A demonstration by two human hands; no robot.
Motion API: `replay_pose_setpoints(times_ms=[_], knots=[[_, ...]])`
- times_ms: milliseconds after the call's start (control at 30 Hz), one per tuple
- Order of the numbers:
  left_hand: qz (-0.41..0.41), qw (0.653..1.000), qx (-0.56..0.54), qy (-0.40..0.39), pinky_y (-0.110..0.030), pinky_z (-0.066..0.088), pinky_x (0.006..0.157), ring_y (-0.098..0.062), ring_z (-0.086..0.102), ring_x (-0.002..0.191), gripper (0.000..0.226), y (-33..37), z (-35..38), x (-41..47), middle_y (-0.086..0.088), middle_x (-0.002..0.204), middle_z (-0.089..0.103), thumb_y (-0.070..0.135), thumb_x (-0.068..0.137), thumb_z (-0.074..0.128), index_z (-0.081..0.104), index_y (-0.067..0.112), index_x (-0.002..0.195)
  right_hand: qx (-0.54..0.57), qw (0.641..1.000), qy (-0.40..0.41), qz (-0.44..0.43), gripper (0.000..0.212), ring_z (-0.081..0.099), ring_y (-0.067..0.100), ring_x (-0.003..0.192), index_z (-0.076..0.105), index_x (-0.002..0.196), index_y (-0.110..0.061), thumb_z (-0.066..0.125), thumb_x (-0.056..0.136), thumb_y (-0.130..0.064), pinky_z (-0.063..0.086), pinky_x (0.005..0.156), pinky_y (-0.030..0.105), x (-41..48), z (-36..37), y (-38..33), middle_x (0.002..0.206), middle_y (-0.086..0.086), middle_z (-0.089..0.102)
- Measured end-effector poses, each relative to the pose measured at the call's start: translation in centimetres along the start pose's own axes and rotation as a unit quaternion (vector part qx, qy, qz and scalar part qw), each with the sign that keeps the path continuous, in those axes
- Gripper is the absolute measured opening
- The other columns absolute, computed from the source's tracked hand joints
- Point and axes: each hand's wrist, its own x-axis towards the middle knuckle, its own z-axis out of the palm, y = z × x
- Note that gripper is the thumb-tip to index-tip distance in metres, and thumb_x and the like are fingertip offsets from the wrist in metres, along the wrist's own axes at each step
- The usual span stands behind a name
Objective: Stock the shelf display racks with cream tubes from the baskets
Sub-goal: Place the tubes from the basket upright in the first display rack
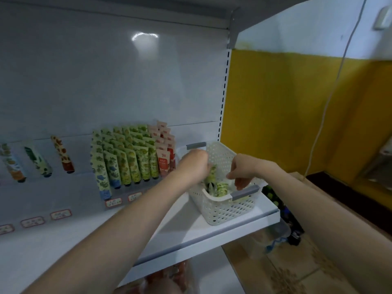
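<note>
Bare forearms reach in | left hand [195, 166] grips green-patterned cream tube [212, 174] above white perforated plastic basket [229, 209]; right hand [241, 170] fingers curled, hold unclear | tube-filled display rack [123, 193] left | white metal shelf [191, 228] under basket | yellow wall [286, 113]

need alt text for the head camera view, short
Both hands reach into a white perforated basket on a white shelf: the left hand grips a green cream tube, the right hand curls over more tubes inside. To the left, a display rack holds rows of green and red tubes.
</note>
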Motion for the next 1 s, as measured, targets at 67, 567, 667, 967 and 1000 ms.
replay_pose_setpoints(times_ms=[67, 567, 667, 967, 1000], knots=[[-0.036, 0.996, 0.060, -0.062, -0.028, 0.042, 0.064, -0.023, 0.055, 0.078, 0.012, 0.4, 1.4, 2.3, -0.009, 0.083, 0.053, 0.006, 0.093, 0.046, 0.057, 0.004, 0.091, -0.027, 0.999, -0.024, 0.000, 0.018, 0.069, 0.023, 0.072, 0.057, 0.085, -0.001, 0.057, 0.092, -0.018, 0.058, 0.078, 0.035, 0.3, 0.4, -0.2, 0.092, 0.019, 0.070], [-0.207, 0.943, 0.108, -0.238, -0.035, 0.047, 0.094, -0.027, 0.054, 0.114, 0.069, -0.4, 6.2, 8.8, -0.009, 0.136, 0.049, 0.059, 0.080, 0.058, 0.047, 0.015, 0.133, -0.130, 0.988, -0.088, -0.013, 0.032, 0.055, 0.019, 0.076, 0.049, 0.070, -0.013, 0.056, 0.091, -0.036, 0.050, 0.087, 0.034, 3.4, 2.2, 0.4, 0.078, 0.006, 0.058], [-0.190, 0.942, 0.095, -0.258, -0.036, 0.048, 0.094, -0.027, 0.056, 0.111, 0.062, -0.1, 6.2, 9.0, -0.009, 0.130, 0.052, 0.052, 0.081, 0.061, 0.051, 0.014, 0.128, -0.119, 0.988, -0.101, -0.010, 0.032, 0.054, 0.016, 0.061, 0.048, 0.066, -0.014, 0.060, 0.089, -0.033, 0.053, 0.082, 0.034, 3.7, 2.2, 0.3, 0.067, 0.003, 0.056], [-0.144, 0.946, 0.086, -0.276, -0.031, 0.045, 0.082, -0.026, 0.056, 0.109, 0.047, 0.0, 6.1, 9.3, -0.011, 0.124, 0.054, 0.038, 0.088, 0.058, 0.054, 0.008, 0.123, -0.088, 0.991, -0.102, 0.002, 0.027, 0.055, 0.015, 0.060, 0.047, 0.068, -0.011, 0.062, 0.088, -0.022, 0.054, 0.081, 0.034, 3.9, 2.4, 0.2, 0.069, 0.006, 0.058], [-0.146, 0.948, 0.080, -0.272, -0.031, 0.045, 0.083, -0.026, 0.055, 0.111, 0.049, -0.1, 6.1, 9.3, -0.011, 0.126, 0.054, 0.038, 0.087, 0.059, 0.053, 0.007, 0.125, -0.086, 0.992, -0.098, 0.004, 0.027, 0.055, 0.016, 0.060, 0.047, 0.068, -0.010, 0.062, 0.088, -0.021, 0.055, 0.082, 0.035, 3.9, 2.4, 0.2, 0.074, 0.009, 0.061]])
